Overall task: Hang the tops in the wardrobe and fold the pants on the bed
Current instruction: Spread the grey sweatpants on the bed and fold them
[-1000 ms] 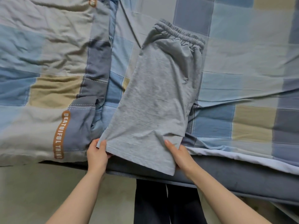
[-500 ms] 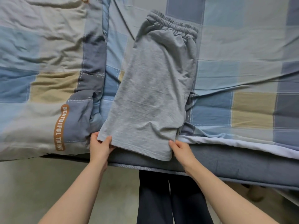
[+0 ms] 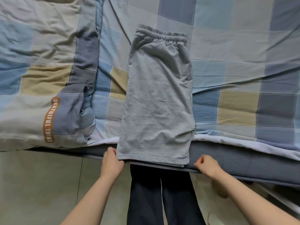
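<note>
A bed (image 3: 243, 161) with a checked sheet (image 3: 227, 54) in blue, grey and beige squares, seen from above; grey-green floor tiles (image 3: 40, 184) in front of it. On the left part of the bed, a crumpled quilt (image 3: 40, 70) in the same checks, with an orange label reading "BEAUTIFUL THING" (image 3: 50, 119) near its lower edge.

In the middle, grey shorts (image 3: 157, 98), folded lengthwise into one long narrow panel. Elastic waistband (image 3: 160, 35) at the far end, flat on the sheet; hem at the near end, hanging a little over the dark grey side of the bed.

Left hand (image 3: 112, 164) at the near left corner of the shorts, fingers curled and touching the hem corner; whether pinching the cloth or only lying against it, cannot tell from this angle. Right hand (image 3: 207, 164) just beside the near right corner but apart from it, fingers curled loosely together into the palm, holding nothing, over the edge of the bed.

Below, between both forearms, dark trousers (image 3: 162, 200) on the person's legs.
</note>
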`<state>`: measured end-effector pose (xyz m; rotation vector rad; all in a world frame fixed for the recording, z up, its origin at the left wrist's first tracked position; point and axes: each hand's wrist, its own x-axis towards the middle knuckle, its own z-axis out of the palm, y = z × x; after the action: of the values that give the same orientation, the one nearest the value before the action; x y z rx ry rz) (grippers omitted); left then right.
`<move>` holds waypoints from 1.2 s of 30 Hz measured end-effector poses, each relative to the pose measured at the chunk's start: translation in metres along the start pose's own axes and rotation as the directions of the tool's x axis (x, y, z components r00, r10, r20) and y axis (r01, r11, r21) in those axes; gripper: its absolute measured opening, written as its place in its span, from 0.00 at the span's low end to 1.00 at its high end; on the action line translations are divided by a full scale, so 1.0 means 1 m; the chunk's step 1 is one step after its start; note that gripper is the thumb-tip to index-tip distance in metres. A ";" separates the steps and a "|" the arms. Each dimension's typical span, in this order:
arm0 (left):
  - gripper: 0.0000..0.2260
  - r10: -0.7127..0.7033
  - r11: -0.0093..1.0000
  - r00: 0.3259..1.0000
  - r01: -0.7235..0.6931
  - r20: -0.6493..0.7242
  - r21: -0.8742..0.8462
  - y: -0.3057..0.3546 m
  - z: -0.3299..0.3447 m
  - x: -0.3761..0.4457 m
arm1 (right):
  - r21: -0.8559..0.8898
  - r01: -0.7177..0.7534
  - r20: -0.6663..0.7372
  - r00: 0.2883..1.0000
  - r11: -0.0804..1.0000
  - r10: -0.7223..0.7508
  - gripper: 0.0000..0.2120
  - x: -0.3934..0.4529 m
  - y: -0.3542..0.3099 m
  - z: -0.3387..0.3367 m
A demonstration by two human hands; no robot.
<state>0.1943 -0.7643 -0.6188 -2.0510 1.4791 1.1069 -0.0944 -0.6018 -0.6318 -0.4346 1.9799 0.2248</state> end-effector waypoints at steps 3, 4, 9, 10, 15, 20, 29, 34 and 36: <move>0.26 0.242 0.951 0.918 -0.160 -0.315 0.264 0.021 0.013 -0.008 | 0.137 0.065 -0.143 0.989 0.988 -0.045 0.08 0.012 -0.014 -0.018; 0.27 0.381 0.912 0.865 -0.292 -0.327 0.289 0.032 0.018 -0.009 | 0.324 0.094 -0.145 0.988 0.941 -0.049 0.09 0.015 -0.025 -0.026; 0.12 0.811 0.544 0.582 -0.785 0.055 0.296 0.099 0.063 -0.012 | 0.876 -0.226 0.252 0.968 0.426 -0.004 0.11 0.034 -0.075 -0.051; 0.13 0.842 0.477 0.528 -0.823 0.106 0.309 0.111 0.072 -0.015 | 0.892 -0.262 0.279 0.960 0.368 0.009 0.11 0.040 -0.081 -0.055; 0.29 0.511 0.390 0.680 -0.729 0.526 0.563 0.149 0.119 -0.039 | 0.876 -0.317 0.296 0.948 0.364 0.114 0.07 0.055 -0.080 -0.061; 0.19 0.576 0.182 0.607 -0.748 0.548 0.638 0.143 0.136 -0.052 | 0.615 0.028 -0.239 0.959 0.788 0.153 0.10 0.073 -0.046 -0.067; 0.17 0.658 0.339 0.561 -0.816 0.503 0.467 0.140 0.140 -0.064 | 0.146 0.235 -0.068 0.971 0.961 -0.227 0.13 0.072 -0.078 -0.087; 0.09 0.547 0.728 0.754 -0.643 0.363 0.238 0.118 0.128 -0.077 | 0.108 0.370 -0.203 0.917 0.923 -0.343 0.10 0.048 -0.104 -0.081; 0.08 0.448 0.839 0.823 -0.522 0.350 0.154 0.103 0.123 -0.080 | 0.057 0.443 -0.224 0.879 0.895 -0.421 0.09 0.038 -0.116 -0.069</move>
<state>0.0430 -0.6681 -0.6189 -1.2891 1.9201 1.2745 -0.1203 -0.7393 -0.6324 -0.8450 2.0236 -0.2190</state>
